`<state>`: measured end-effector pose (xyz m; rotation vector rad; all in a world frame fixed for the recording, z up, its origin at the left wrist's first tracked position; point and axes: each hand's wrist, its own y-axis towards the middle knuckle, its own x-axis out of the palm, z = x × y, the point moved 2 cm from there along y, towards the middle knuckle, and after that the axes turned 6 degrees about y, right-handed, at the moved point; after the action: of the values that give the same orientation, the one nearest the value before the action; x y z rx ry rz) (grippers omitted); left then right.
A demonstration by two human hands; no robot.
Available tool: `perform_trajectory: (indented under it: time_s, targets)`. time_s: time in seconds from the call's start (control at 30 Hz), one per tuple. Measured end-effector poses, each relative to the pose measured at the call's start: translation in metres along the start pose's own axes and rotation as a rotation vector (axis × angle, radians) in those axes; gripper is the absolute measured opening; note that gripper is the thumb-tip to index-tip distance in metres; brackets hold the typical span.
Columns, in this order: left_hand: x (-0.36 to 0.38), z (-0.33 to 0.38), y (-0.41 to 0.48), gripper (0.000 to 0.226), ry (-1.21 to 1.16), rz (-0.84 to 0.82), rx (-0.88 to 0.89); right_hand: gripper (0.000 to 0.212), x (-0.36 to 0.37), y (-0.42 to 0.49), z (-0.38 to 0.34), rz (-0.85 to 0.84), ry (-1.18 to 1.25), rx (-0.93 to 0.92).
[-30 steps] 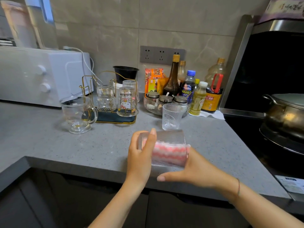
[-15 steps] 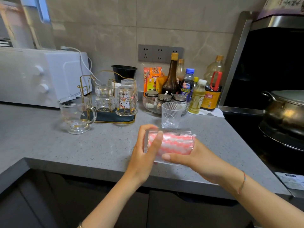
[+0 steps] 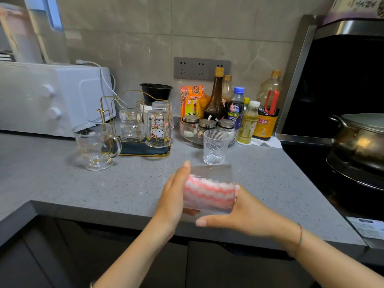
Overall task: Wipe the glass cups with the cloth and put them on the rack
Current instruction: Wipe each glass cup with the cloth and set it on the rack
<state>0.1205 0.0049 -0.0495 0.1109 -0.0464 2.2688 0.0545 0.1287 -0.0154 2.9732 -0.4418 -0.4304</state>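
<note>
Over the counter's front edge I hold a ribbed glass cup (image 3: 211,172) on its side. My left hand (image 3: 176,196) cups its base, fingers up along the bottom and the thumb underneath. The fingers of my right hand (image 3: 247,215) are inside the mouth, pressing a pink and white cloth (image 3: 207,192) against the wall, with the thumb stretched below the cup. The cup and cloth are blurred. The gold wire rack (image 3: 108,104) on a dark tray stands at the back left with three inverted glasses, one of them printed (image 3: 159,129). A second ribbed cup (image 3: 215,147) stands upright just beyond my hands.
A glass mug (image 3: 95,146) with a handle stands left of the rack. A white oven (image 3: 52,98) is at the far left. Bottles and seasoning jars (image 3: 228,113) crowd the back wall. A metal pot (image 3: 359,142) sits on the stove at the right.
The cup with the cloth has turned in my hands and dropped slightly. My left fingers have shifted from over the cup's side to flat against its base.
</note>
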Motion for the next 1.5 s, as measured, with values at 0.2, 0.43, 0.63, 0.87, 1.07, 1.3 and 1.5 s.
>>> perform_trajectory:
  time_s: [0.2, 0.43, 0.63, 0.87, 1.07, 1.3, 1.5]
  targets:
    - [-0.005, -0.003, 0.001, 0.041, 0.173, 0.008, 0.41, 0.048, -0.001, -0.005, -0.003, 0.046, 0.284, 0.024]
    - [-0.005, 0.0, 0.001, 0.055, 0.339, -0.029, 0.595, 0.034, -0.011, -0.003, -0.01, 0.072, 0.319, 0.041]
    - [-0.004, 0.006, -0.002, 0.08, 0.275, -0.186, 0.144, 0.026, -0.017, -0.004, -0.024, 0.081, 0.098, 0.026]
    - [0.001, 0.018, -0.003, 0.076, 0.166, -0.141, -0.032, 0.028, -0.01, -0.001, -0.022, 0.066, -0.028, 0.004]
    - [-0.002, 0.017, 0.0, 0.058, 0.272, -0.011, 0.266, 0.049, -0.008, 0.0, -0.023, 0.036, 0.216, 0.032]
    - [-0.007, 0.019, -0.004, 0.064, 0.364, -0.112, 0.598, 0.033, -0.014, 0.002, -0.021, 0.032, 0.472, 0.053]
    - [-0.002, 0.019, -0.001, 0.068, 0.332, -0.171, 0.395, 0.034, -0.022, 0.0, -0.032, 0.053, 0.246, 0.034]
